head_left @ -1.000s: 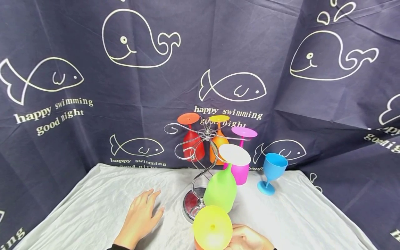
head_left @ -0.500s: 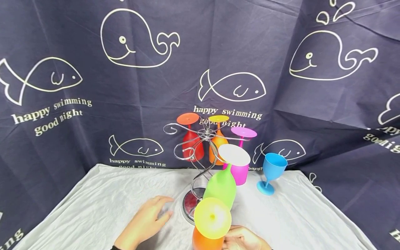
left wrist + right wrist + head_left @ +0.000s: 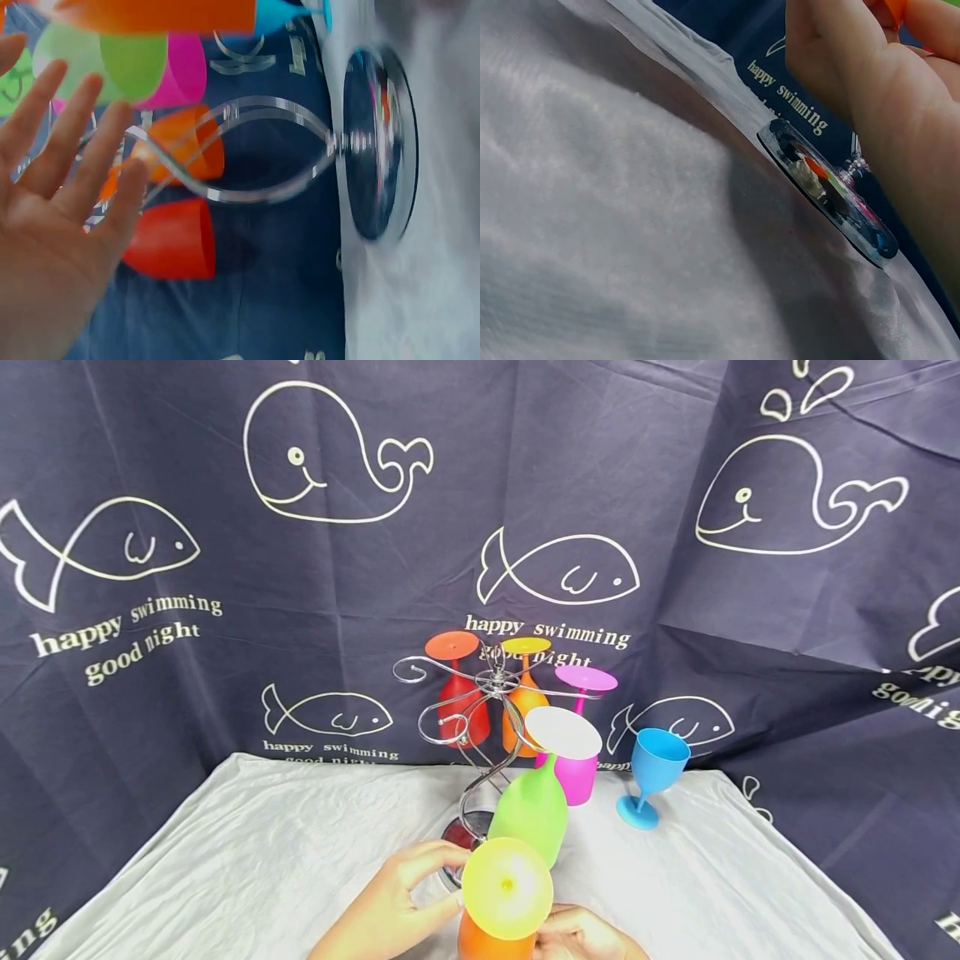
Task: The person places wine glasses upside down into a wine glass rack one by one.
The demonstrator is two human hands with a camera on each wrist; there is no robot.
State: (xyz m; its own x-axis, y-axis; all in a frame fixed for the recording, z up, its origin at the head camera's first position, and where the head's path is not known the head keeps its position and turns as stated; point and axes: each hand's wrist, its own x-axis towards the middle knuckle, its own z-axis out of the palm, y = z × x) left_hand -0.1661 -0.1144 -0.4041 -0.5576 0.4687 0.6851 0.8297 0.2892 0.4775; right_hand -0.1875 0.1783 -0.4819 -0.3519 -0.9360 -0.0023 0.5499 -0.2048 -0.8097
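Note:
Upside down at the front, an orange goblet (image 3: 497,941) shows its round yellow foot (image 3: 507,888) on top. My right hand (image 3: 587,933) pinches it at its right side; a bit of orange shows between the fingers in the right wrist view. From the left, my left hand (image 3: 397,902) reaches to the edge of the foot, its fingers straight and spread in the left wrist view. Just behind stands a chrome spiral rack (image 3: 495,681) holding inverted goblets: a green one (image 3: 531,814) nearest, then a magenta one (image 3: 577,781), another orange one (image 3: 527,714) and a red one (image 3: 465,710).
A blue goblet (image 3: 660,760) stands upright at the right on the white cloth (image 3: 720,877). The rack's round mirrored base (image 3: 379,142) sits on the cloth. Behind everything hangs a dark curtain (image 3: 360,585) with whale and fish drawings.
My left hand has moved right, from the cloth left of the rack to beside the goblet's yellow foot. The goblet in my right hand has risen slightly in the head view.

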